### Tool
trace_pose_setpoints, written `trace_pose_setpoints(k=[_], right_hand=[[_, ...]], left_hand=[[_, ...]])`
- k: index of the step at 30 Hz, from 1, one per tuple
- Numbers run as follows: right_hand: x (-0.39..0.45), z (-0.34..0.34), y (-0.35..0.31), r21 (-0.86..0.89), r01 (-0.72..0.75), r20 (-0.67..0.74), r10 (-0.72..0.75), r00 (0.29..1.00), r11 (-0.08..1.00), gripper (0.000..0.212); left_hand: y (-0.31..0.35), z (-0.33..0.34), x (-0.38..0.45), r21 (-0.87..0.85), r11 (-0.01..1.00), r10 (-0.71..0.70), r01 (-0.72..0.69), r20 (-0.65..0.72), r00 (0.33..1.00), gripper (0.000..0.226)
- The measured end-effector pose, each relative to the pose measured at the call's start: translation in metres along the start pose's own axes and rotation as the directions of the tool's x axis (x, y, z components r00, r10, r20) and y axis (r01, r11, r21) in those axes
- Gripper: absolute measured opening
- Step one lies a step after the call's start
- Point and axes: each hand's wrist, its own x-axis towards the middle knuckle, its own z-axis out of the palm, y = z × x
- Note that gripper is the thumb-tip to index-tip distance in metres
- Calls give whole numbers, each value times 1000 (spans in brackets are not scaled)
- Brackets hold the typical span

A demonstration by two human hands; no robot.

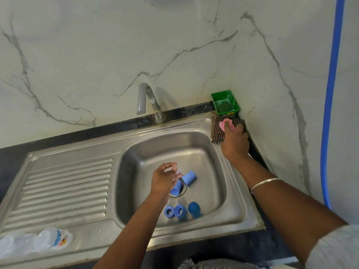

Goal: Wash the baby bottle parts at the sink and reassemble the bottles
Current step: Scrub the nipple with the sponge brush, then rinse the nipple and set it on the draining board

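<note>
Steel sink set in a dark counter, basin at centre, drainboard at 9 o'clock. Left hand over the basin, fingers curled round a small clear bottle part; what part it is, cannot tell. In the basin: two blue caps, one just at 3 o'clock of that hand, the other lying over the drain. Near the basin's 6 o'clock wall, two blue rings side by side, a blue scrubber next to them. Right hand at the sink's 2 o'clock corner, fingers closed on a pink sponge over a checked cloth. Green tray behind the cloth in the wall corner. Tap at 12 o'clock. Clear bottles lying on the drainboard's front edge, 8 o'clock.
</note>
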Motion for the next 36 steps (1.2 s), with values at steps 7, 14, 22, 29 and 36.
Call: trace_pose_setpoints(k=[7, 14, 22, 29, 36], right_hand=[[-1, 9, -2, -130, -31, -76, 21, 997, 991, 60], [-11, 22, -51, -107, 267, -151, -281, 948, 958, 52], [-1, 56, -141, 550, 213, 123, -330, 936, 808, 37], [37, 72, -193, 586, 149, 140, -281, 950, 797, 40], [68, 92, -211, 470, 204, 119, -291, 949, 859, 16]], left_hand=[[7, -3, 13, -81, 997, 12, -15, -36, 999, 8], [26, -14, 34, -56, 998, 29, -29, -4, 1000, 8], [42, -40, 72, -9, 989, 146, -146, 26, 989, 5], [54, -62, 102, 265, 852, 460, -452, 38, 887, 13], [66, -72, 121, 168, 841, 508, -515, 86, 857, 11]])
